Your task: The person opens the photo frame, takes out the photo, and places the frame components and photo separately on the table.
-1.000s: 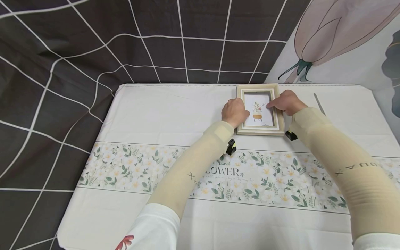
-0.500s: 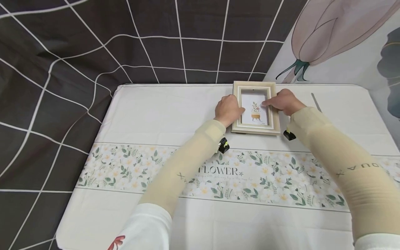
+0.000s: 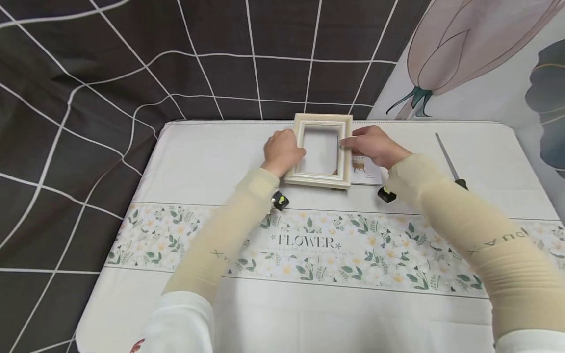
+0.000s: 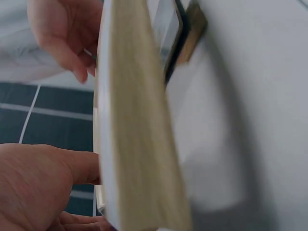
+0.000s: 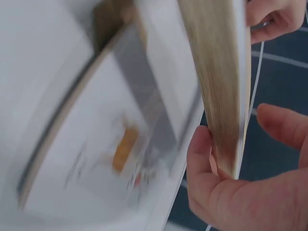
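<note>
A pale wooden picture frame [image 3: 320,181] with a see-through opening is raised over the table and tilted. My left hand [image 3: 281,149] grips its left side, the thumb on the front. On the right side my right hand [image 3: 375,144] has fingers curled round the edge; in the right wrist view its thumb [image 5: 281,122] stands off from the wood. Below the frame lies a white picture card [image 3: 368,174] with a potted plant print, partly hidden by the frame and right hand. In the right wrist view the card looks blurred, on a dark-edged backing with a brown piece [image 5: 108,21].
A thin metal tool [image 3: 448,156] with a black handle, like a screwdriver, lies to the right, its handle partly behind my right forearm. The white tablecloth [image 3: 212,162] bears a floral band. Dark gridded cloth [image 3: 282,78] hangs behind the table.
The frame has lifted and moved left in my hands, off the picture card, which stays behind on the right. More of the metal tool now shows.
</note>
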Available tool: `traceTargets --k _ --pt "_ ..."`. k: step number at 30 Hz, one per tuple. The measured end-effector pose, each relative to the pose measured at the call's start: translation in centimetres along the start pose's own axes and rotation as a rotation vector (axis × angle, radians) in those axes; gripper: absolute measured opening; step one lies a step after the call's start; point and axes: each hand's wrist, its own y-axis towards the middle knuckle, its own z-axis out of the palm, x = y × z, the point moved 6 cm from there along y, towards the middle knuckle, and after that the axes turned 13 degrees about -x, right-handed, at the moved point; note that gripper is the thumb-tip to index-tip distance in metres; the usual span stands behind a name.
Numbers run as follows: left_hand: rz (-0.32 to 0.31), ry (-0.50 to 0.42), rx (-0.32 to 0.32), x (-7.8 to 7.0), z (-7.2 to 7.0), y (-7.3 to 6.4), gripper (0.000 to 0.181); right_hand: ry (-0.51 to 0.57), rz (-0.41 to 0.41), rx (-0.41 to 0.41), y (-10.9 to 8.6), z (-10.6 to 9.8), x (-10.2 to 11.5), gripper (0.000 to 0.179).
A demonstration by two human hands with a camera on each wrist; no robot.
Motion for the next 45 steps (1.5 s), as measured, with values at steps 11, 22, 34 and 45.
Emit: traceTargets --k 11,22,34,45 --pt "-0.053 0.097 0.002 6.6 -3.0 0.2 0.019 0.085 -0.100 0.072 -0.6 7.1 3.3 0.061" --pt "-0.087 0.203 -0.015 11.8 -4.8 0.2 0.019 0.036 -0.083 0.091 -1.2 14.7 5.3 0.076" --pt "-0.142 0.279 -0.010 14.7 -5.2 0.8 0.020 0.030 -0.142 0.122 -1.8 18.6 6.5 0.086" --pt "-0.160 0.302 0.021 15.2 -4.8 0.6 0.026 -0.039 -0.210 0.133 -1.4 18.2 6.4 0.085"
